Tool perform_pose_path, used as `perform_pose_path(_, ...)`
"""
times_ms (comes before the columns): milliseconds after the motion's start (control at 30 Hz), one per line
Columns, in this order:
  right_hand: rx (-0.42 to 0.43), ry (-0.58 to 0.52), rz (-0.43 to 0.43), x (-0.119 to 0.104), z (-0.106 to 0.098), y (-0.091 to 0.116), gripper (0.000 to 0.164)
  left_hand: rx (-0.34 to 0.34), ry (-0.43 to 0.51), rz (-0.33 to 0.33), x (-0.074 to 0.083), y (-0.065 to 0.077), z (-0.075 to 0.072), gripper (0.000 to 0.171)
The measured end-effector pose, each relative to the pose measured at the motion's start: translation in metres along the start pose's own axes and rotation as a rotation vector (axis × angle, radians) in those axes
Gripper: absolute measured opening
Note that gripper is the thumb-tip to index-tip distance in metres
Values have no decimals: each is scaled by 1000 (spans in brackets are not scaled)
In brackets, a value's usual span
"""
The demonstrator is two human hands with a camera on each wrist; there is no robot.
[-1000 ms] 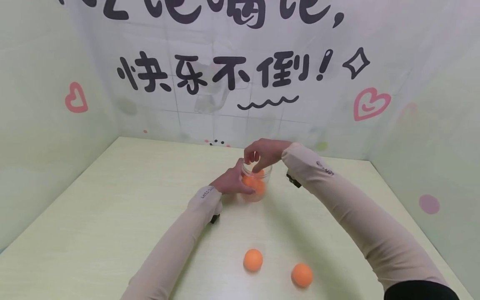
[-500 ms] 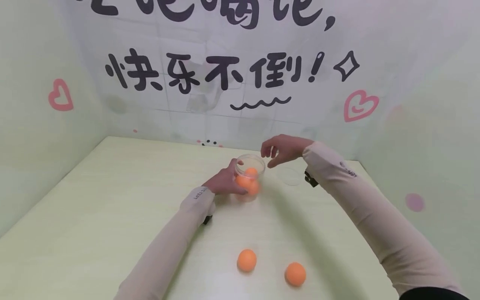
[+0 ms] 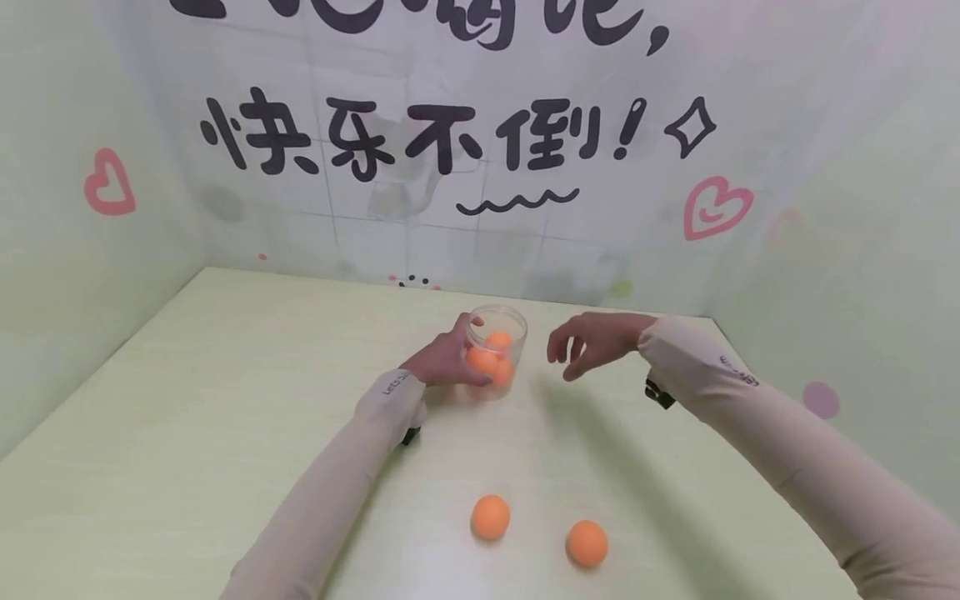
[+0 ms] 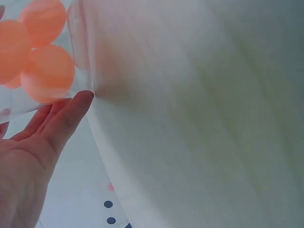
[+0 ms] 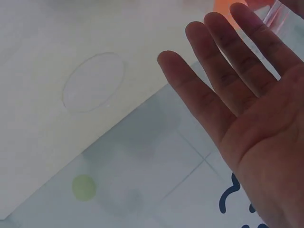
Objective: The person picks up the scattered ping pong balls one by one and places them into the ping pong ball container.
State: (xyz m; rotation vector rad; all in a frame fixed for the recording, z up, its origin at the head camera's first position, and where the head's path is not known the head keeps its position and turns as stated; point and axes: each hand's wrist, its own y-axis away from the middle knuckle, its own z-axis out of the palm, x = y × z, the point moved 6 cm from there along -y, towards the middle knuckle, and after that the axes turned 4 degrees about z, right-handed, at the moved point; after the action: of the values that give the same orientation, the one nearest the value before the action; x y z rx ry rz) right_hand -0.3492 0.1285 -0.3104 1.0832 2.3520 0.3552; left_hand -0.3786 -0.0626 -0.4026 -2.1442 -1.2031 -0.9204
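Head view: left hand (image 3: 442, 358) grips a clear jar (image 3: 522, 342) of orange balls (image 3: 482, 360)

From where I stand, the jar is upright towards the back of the pale table (image 3: 285, 400), the person's left hand wrapped part-way round its left side. The right hand (image 3: 600, 337) hangs just beside it, apart from the jar, holding nothing, fingers loosely bent; the right wrist view shows the palm and the fingers fairly straight. That view also has a clear round disc (image 5: 93, 83) flat on the tabletop. Two loose balls (image 3: 491, 517) sit nearer the person, a little apart. Behind hangs a white backdrop (image 3: 442, 225) with dark lettering.
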Motion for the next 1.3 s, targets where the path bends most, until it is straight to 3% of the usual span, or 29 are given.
perform_pose_path(167, -153, -100, -18, -3, 28, 8, 26, 1, -10, 8, 0, -1, 0, 92)
perform_pose_path(300, -218, -156, -7, -8, 48, 18, 31, -3, -15, 19, 1, -1, 2, 91)
perform_pose_path(600, -126, -39, 50, -14, 83, 41, 31, 6, -2, 8, -2, -2, 0, 91)
perform_pose_path(800, -97, -56, 22, -14, 102, 56, 32, -11, -16, 18, 1, 0, 1, 92)
perform_pose_path(933, -64, -52, -53, -22, 111, 67, 38, -15, -15, 15, 1, 0, 1, 94)
perform_pose_path(1167, 81, 157, -350, -46, 127, 79, 49, -13, -16, 10, -1, -2, 1, 93)
perform_pose_path(1300, 174, 210, -406, -48, 135, 86, 53, -20, -19, -7, -1, -2, 1, 93)
